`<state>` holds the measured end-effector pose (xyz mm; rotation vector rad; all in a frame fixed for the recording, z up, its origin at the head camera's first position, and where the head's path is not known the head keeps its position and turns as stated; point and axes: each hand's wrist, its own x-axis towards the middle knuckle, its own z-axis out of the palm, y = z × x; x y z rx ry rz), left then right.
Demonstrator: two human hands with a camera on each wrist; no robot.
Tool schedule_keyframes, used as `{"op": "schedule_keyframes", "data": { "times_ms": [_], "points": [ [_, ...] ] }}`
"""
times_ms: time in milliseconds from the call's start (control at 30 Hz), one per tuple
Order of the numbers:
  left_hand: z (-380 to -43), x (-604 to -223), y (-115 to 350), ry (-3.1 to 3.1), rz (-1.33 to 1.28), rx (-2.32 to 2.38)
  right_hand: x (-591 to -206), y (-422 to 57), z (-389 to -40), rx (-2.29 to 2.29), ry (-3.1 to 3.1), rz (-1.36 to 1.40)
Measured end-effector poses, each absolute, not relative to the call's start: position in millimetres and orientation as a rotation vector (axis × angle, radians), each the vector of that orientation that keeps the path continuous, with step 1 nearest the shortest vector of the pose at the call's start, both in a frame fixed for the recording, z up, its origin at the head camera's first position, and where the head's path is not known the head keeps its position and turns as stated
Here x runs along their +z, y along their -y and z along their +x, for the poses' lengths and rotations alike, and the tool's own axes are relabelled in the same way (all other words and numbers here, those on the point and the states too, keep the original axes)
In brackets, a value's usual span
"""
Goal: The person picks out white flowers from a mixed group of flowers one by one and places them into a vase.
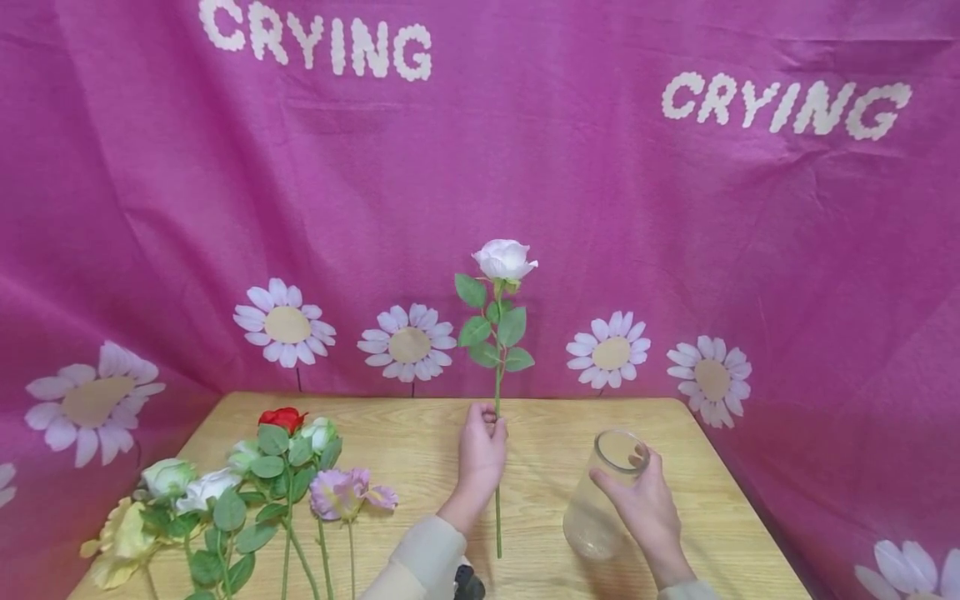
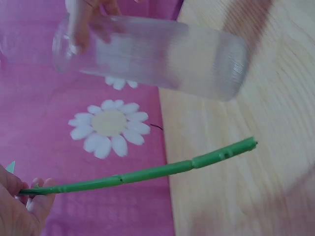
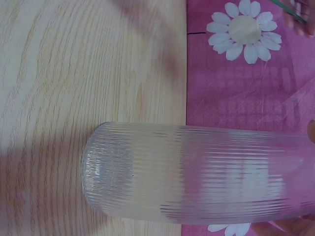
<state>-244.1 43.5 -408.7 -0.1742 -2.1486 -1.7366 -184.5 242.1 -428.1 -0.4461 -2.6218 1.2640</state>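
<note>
My left hand (image 1: pixel 480 450) pinches the green stem of a white rose (image 1: pixel 504 260), held upright near the middle of the head view. Its leaves spread below the bloom, and the bare lower stem (image 2: pixel 147 174) extends past my fingers in the left wrist view. To the right, my right hand (image 1: pixel 651 508) grips a clear glass vase (image 1: pixel 588 521) close to its rim, thumb on one side and fingers on the other. Fine vertical ribs line the vase (image 3: pixel 147 172) in the right wrist view. The stem's lower end is outside the vase, to its left.
More flowers lie together at the table's left: a red rose (image 1: pixel 281 419), a purple flower (image 1: pixel 341 493), a yellow flower (image 1: pixel 126 537) and several whitish roses. A pink curtain (image 1: pixel 480 150) with printed daisies hangs behind the wooden table (image 1: pixel 551 417). Something small and black (image 1: pixel 468 583) shows beside my left sleeve.
</note>
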Motion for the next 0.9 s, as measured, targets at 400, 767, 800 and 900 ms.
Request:
{"op": "schedule_keyframes", "data": {
  "times_ms": [400,767,800,900],
  "points": [
    [-236,-371,-71,2.006,-0.365,-1.816,-425,-243,-181,1.28,2.616,-0.454],
    [-227,-340,-88,1.917,-0.523,-1.895,-425,-239,-182,1.27,2.591,-0.424],
    [-226,-338,-90,1.902,-0.538,-1.904,-426,-239,-182,1.265,2.589,-0.422],
    [-224,-331,-96,1.855,-0.591,-1.888,-427,-239,-183,1.247,2.583,-0.417]
  ]
}}
